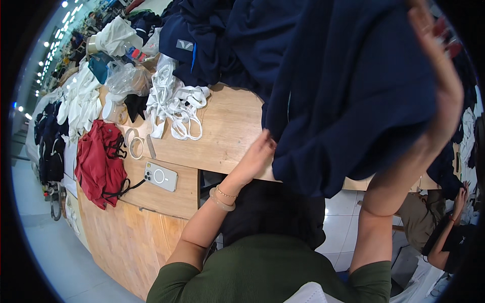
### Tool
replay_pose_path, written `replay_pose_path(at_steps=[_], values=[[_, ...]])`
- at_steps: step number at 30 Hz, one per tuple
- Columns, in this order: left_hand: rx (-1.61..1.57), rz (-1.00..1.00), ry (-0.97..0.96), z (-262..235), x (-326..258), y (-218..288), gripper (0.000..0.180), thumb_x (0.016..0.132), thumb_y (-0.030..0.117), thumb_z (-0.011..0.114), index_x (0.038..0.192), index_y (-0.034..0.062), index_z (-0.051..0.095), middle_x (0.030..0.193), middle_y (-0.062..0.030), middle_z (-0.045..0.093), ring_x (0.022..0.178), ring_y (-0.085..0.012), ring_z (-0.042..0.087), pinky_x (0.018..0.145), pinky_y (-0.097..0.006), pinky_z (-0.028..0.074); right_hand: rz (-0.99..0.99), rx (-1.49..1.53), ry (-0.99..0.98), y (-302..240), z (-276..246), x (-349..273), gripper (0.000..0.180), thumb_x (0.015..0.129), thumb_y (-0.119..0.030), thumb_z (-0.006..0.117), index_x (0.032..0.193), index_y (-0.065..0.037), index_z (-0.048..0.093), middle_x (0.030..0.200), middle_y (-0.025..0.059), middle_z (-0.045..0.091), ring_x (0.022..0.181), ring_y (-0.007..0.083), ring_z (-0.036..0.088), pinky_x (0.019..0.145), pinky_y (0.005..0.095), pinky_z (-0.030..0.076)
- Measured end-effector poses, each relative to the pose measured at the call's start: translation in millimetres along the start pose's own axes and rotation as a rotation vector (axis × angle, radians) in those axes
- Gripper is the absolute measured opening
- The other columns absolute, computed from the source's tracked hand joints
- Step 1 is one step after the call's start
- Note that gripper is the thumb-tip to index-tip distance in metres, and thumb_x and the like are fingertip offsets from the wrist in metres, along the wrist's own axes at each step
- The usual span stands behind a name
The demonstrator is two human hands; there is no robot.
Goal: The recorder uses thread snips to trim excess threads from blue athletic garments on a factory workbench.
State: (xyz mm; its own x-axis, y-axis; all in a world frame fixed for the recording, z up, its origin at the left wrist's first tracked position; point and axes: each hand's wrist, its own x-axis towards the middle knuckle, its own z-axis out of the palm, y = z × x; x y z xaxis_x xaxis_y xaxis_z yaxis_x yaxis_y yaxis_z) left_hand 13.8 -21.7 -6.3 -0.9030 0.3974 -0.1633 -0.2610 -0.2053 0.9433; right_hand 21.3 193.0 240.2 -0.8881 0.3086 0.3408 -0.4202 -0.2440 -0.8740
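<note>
Navy garment (348,96), grey label patch (184,45), wooden table (227,131)

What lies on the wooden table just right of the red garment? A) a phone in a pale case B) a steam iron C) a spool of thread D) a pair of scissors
A: a phone in a pale case lies flat on the wooden table, right beside the red garment.

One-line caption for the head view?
Both hands, left and right, lift a navy garment over a wooden table.
</note>
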Motion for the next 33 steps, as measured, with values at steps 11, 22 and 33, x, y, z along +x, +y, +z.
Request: replay_pose_path(at_steps=[11, 22, 33], values=[[0.221, 0.616, 0.229, -92.1, -11.2, 157.1, 0.024, 0.095, 0.007, 0.057, 0.117, -0.0002, 0.059, 0.092, 0.0003, 0.063, 0.085, -0.0065, 0.058, 0.079, -0.019, 0.045, 0.011, -0.178, 0.137, 55.1, -4.1, -103.4, 0.04, 0.095, -0.017, 0.056, 0.127, 0.007, 0.054, 0.119, 0.0155, 0.063, 0.115, 0.0158, 0.057, 0.102, 0.0288, 0.041], [0.832, 0.513, 0.38, -51.2, 21.9, 49.3, 0.016, 0.084, -0.002, 0.063, 0.1, 0.0006, 0.066, 0.094, -0.007, 0.064, 0.08, -0.0144, 0.06, 0.072, -0.025, 0.047, 0.387, -0.237, 0.327, 168.6, -116.3, -108.9, 0.035, 0.09, -0.01, 0.063, 0.123, 0.0, 0.061, 0.111, 0.0019, 0.061, 0.091, 0.0044, 0.051, 0.09, 0.0182, 0.037], [0.703, 0.616, -0.186, 81.0, 38.8, 40.5, 0.024, 0.081, -0.001, 0.07, 0.105, 0.0039, 0.069, 0.104, -0.0077, 0.066, 0.085, -0.0164, 0.064, 0.065, -0.023, 0.05, 0.341, -0.149, 0.355, 141.9, -91.3, -108.7, 0.032, 0.092, -0.01, 0.063, 0.123, -0.002, 0.059, 0.102, -0.0002, 0.062, 0.083, 0.001, 0.051, 0.079, 0.0157, 0.039]])
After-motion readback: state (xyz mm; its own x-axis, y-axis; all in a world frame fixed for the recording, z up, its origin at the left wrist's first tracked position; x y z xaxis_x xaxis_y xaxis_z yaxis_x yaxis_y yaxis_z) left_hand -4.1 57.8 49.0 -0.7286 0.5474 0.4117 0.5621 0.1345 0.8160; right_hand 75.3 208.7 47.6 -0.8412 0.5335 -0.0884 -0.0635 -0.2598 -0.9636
